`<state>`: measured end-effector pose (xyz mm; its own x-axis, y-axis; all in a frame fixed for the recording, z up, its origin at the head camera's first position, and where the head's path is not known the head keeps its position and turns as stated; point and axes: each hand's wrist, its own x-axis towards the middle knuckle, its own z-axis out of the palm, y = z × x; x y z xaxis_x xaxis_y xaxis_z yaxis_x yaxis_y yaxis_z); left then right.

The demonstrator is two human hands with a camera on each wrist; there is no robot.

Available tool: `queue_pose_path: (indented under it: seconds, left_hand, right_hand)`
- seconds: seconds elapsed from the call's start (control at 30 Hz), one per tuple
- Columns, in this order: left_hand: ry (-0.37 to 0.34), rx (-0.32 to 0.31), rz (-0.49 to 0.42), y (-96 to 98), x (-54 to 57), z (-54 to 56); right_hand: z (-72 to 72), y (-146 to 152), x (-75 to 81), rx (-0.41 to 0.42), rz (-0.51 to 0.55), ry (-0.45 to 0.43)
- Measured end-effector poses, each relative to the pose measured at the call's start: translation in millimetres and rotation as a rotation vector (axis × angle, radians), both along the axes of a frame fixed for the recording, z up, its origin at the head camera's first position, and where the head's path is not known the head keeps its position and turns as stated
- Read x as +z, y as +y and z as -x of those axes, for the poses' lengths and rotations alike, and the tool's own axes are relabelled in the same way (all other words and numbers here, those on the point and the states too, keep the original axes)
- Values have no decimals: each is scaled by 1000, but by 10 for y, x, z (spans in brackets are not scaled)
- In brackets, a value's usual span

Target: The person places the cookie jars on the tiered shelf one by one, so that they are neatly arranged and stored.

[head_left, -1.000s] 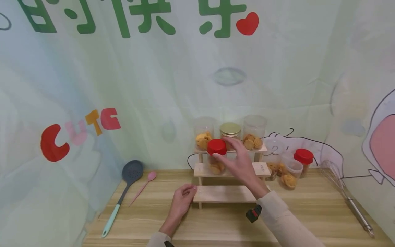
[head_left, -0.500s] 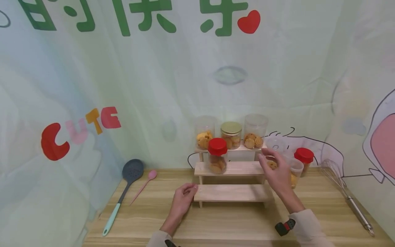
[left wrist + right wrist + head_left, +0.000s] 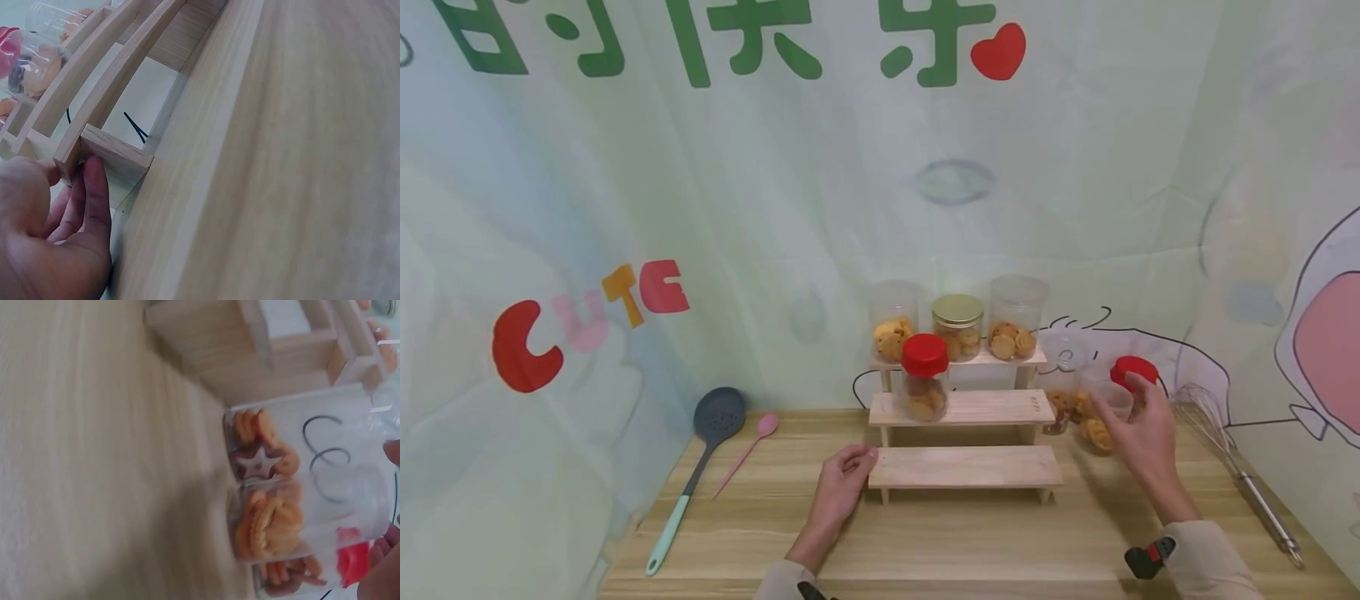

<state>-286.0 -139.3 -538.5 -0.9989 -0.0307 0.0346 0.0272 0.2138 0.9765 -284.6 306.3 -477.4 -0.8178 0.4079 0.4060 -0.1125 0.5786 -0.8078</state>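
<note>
My left hand (image 3: 838, 487) holds the left end of the lowest shelf of a three-tier wooden rack (image 3: 966, 467); the left wrist view shows fingers bent against its end support (image 3: 115, 149). The right hand (image 3: 1142, 437) is at a lidless clear plastic jar of cookies (image 3: 1097, 435), thumb and fingers spread near its rim. In the right wrist view this jar (image 3: 272, 528) stands on the table, fingertips close to its mouth. Behind it are a red-lidded jar (image 3: 1133, 369) and another clear cookie jar (image 3: 1060, 408). A red-lidded cookie jar (image 3: 925, 379) stands on the middle shelf.
On the top shelf are two clear jars and a gold-lidded jar (image 3: 957, 325), all with cookies. A slotted skimmer (image 3: 700, 454) and pink spoon (image 3: 748, 450) lie left. A whisk (image 3: 1240, 467) lies right. A printed curtain (image 3: 820, 208) hangs behind the table.
The right hand has let go of the red-lidded jar on the middle shelf and moved right to the jars beside the rack. The left hand stays at the rack's lowest shelf.
</note>
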Motion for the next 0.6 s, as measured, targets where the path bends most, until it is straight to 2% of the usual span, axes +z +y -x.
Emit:
queue_pose_path:
  seconds: [0.17, 0.27, 0.37, 0.6]
  left_hand:
    - [-10, -8, -3, -11, -7, -6]
    - [-14, -11, -1, -12, -6, -9]
    - [-14, -12, 0, -14, -2, -13]
    - [-6, -12, 9, -23, 5, -22]
  right_hand:
    - [23, 96, -105, 36, 62, -143]
    - [30, 127, -151, 55, 63, -206]
    - [39, 145, -188, 77, 67, -239]
    - [41, 137, -215, 75, 107, -256]
